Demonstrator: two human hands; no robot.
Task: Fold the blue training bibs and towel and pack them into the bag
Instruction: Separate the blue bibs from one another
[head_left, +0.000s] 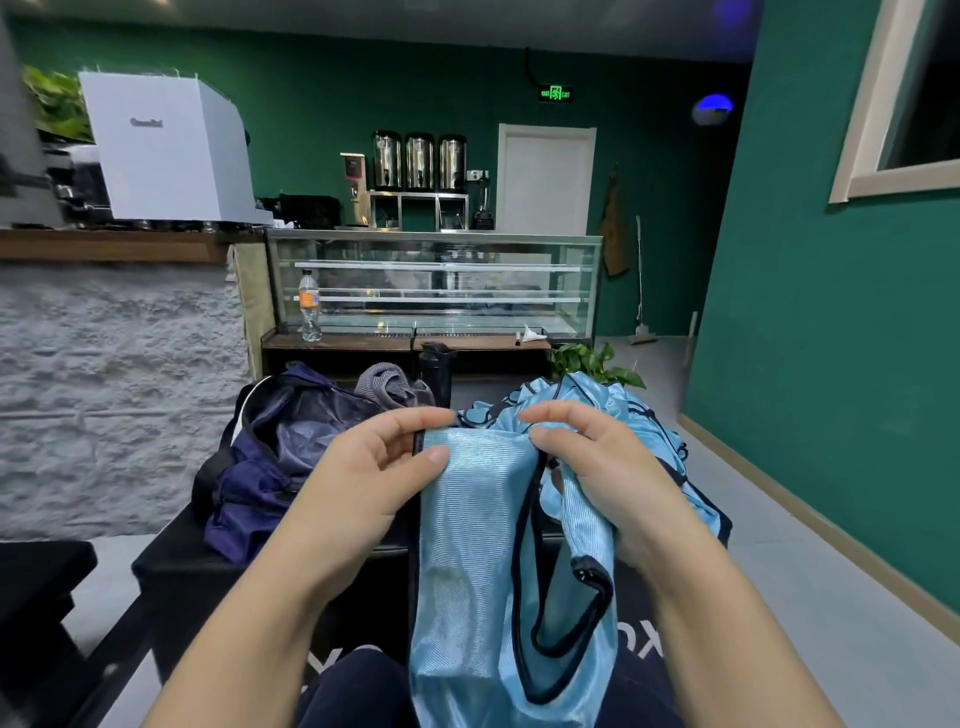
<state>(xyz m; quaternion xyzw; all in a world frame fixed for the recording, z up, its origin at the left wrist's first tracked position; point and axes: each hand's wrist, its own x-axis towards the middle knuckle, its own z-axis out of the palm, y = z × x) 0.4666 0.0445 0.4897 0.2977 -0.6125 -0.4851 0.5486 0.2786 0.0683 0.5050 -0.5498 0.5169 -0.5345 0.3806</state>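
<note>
Both hands pinch one blue bib (467, 545) at its top edge, left hand (374, 467) and right hand (602, 462) level, so its long axis hangs down toward the lap. The open bag (270, 457) lies ahead-left on the counter (171, 566), nearer the left hand; more bibs (597, 400) heap ahead-right.

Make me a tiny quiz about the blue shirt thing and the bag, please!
1. True or false: both hands grip the blue bib.
2. The navy bag lies on which side of the held bib: A) left B) right C) under it?
3. What grey thing sits just behind the bag?

Key:
1. True: left hand and right hand pinch its top edge.
2. A.
3. The grey towel.
</note>
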